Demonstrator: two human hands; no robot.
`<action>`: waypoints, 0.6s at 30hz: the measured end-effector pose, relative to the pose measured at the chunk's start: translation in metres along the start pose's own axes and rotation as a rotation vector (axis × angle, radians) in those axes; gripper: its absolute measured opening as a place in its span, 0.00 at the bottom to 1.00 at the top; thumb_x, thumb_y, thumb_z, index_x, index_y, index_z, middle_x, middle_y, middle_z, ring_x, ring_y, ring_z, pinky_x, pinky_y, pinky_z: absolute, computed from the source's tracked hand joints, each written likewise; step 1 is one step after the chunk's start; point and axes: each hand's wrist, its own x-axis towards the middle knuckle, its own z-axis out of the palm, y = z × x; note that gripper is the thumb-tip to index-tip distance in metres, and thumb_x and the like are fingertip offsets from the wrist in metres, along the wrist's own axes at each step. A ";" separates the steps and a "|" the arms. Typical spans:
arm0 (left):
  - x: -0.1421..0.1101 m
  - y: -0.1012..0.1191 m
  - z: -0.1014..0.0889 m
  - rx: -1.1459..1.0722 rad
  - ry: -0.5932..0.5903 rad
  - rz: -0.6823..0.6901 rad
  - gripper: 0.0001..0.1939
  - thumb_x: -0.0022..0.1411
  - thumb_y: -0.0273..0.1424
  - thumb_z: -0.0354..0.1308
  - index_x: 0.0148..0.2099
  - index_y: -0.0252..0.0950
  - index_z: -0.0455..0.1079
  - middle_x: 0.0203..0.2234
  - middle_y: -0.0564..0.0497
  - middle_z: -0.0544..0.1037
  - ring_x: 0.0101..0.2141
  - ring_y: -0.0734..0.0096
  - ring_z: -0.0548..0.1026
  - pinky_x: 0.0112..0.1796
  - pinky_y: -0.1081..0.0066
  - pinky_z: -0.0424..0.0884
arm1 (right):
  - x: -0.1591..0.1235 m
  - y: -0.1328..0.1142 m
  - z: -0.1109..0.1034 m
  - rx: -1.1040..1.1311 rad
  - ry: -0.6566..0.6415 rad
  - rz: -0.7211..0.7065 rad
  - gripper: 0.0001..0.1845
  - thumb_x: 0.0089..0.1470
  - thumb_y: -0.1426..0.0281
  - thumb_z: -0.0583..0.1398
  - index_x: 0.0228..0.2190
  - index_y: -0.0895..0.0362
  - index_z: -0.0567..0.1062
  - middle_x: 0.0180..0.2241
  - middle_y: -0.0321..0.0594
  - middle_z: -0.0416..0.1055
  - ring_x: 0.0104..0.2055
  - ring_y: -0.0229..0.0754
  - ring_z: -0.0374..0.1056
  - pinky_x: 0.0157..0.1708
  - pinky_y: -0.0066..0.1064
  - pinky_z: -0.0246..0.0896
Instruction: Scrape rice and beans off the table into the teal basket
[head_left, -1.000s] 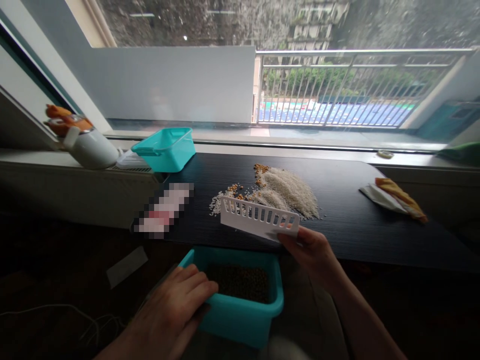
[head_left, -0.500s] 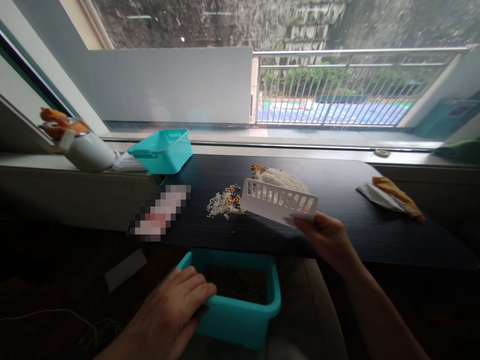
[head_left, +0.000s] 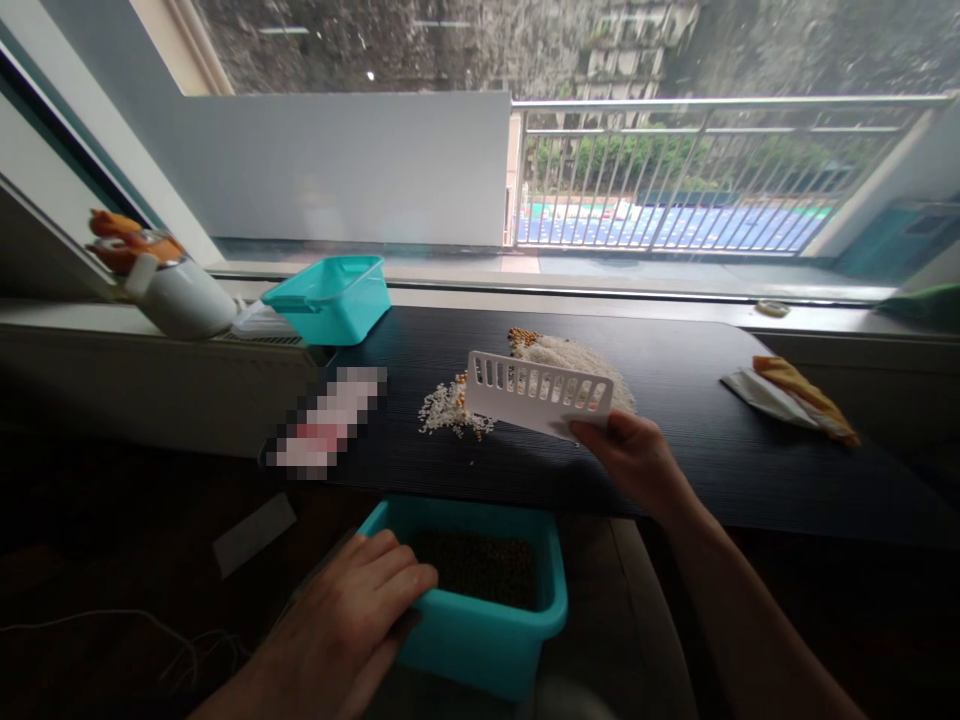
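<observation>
My right hand [head_left: 630, 458] is closed on the lower right corner of a white slotted plastic panel [head_left: 536, 393], which stands on edge on the dark table [head_left: 712, 440] in front of a heap of white rice [head_left: 570, 352]. A smaller patch of rice with yellow beans [head_left: 450, 405] lies at the panel's left end. More yellow beans [head_left: 521, 336] sit at the heap's far left. My left hand [head_left: 352, 610] grips the near left rim of a teal bin [head_left: 517, 630] below the table edge; the bin holds dark beans [head_left: 480, 565].
A second teal bin [head_left: 330, 297] stands at the table's back left, beside a white rounded container [head_left: 180, 295] on the sill. A blurred pink-white object [head_left: 326, 420] lies at the left. An orange-and-white wrapper [head_left: 795, 400] lies at the right. Cables trail on the floor at lower left.
My right hand carried the panel from the near side of the heap up and right, then back left and down onto the table by the small patch. My left hand stayed on the bin.
</observation>
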 end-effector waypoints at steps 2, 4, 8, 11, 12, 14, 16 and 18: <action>0.000 0.001 0.001 -0.005 0.005 -0.007 0.20 0.59 0.15 0.46 0.48 0.42 0.65 0.37 0.53 0.75 0.38 0.66 0.72 0.45 0.64 0.67 | 0.000 0.001 -0.001 -0.003 -0.034 -0.015 0.10 0.50 0.65 0.63 0.31 0.58 0.81 0.30 0.39 0.79 0.33 0.46 0.74 0.35 0.35 0.69; 0.001 0.001 0.002 -0.007 0.016 -0.009 0.21 0.59 0.15 0.46 0.48 0.42 0.65 0.37 0.53 0.75 0.39 0.66 0.72 0.45 0.64 0.67 | -0.004 0.002 -0.005 -0.001 -0.057 -0.021 0.10 0.51 0.65 0.63 0.32 0.57 0.81 0.30 0.39 0.79 0.33 0.45 0.74 0.35 0.35 0.69; 0.004 0.000 0.001 -0.011 0.025 -0.002 0.19 0.59 0.16 0.47 0.47 0.41 0.65 0.36 0.53 0.75 0.38 0.65 0.72 0.42 0.65 0.68 | -0.016 0.002 -0.013 0.015 -0.026 0.014 0.11 0.51 0.64 0.64 0.35 0.56 0.82 0.33 0.39 0.80 0.35 0.47 0.75 0.37 0.37 0.70; 0.005 -0.001 -0.001 0.008 0.020 0.017 0.18 0.59 0.16 0.48 0.46 0.41 0.65 0.35 0.53 0.75 0.37 0.65 0.72 0.41 0.65 0.68 | -0.023 0.002 -0.017 0.005 -0.001 0.047 0.12 0.51 0.63 0.64 0.37 0.56 0.82 0.35 0.40 0.80 0.38 0.49 0.75 0.40 0.39 0.70; 0.004 -0.001 -0.002 0.016 0.018 0.023 0.18 0.59 0.16 0.48 0.47 0.41 0.65 0.35 0.53 0.75 0.37 0.65 0.72 0.41 0.65 0.68 | -0.025 0.002 -0.018 0.002 -0.007 0.055 0.12 0.51 0.63 0.64 0.37 0.56 0.82 0.36 0.40 0.81 0.39 0.49 0.75 0.41 0.39 0.70; 0.004 -0.001 -0.002 0.024 0.022 0.025 0.17 0.59 0.17 0.48 0.47 0.41 0.65 0.35 0.53 0.75 0.37 0.65 0.72 0.42 0.64 0.68 | -0.028 0.001 -0.019 0.015 -0.033 0.064 0.12 0.52 0.64 0.64 0.37 0.55 0.82 0.37 0.40 0.81 0.40 0.49 0.76 0.43 0.39 0.70; 0.004 -0.001 -0.002 0.024 0.029 0.025 0.17 0.59 0.17 0.48 0.47 0.41 0.65 0.35 0.53 0.75 0.36 0.65 0.72 0.41 0.64 0.68 | -0.031 -0.001 -0.019 0.041 -0.054 0.061 0.12 0.52 0.64 0.65 0.38 0.55 0.82 0.38 0.39 0.81 0.41 0.49 0.76 0.43 0.39 0.71; 0.004 -0.001 -0.003 0.020 0.027 0.028 0.18 0.59 0.16 0.48 0.46 0.41 0.65 0.34 0.53 0.75 0.36 0.65 0.72 0.40 0.65 0.68 | -0.032 -0.002 -0.019 0.062 -0.052 0.054 0.11 0.51 0.64 0.65 0.38 0.54 0.82 0.38 0.39 0.81 0.41 0.49 0.76 0.43 0.38 0.71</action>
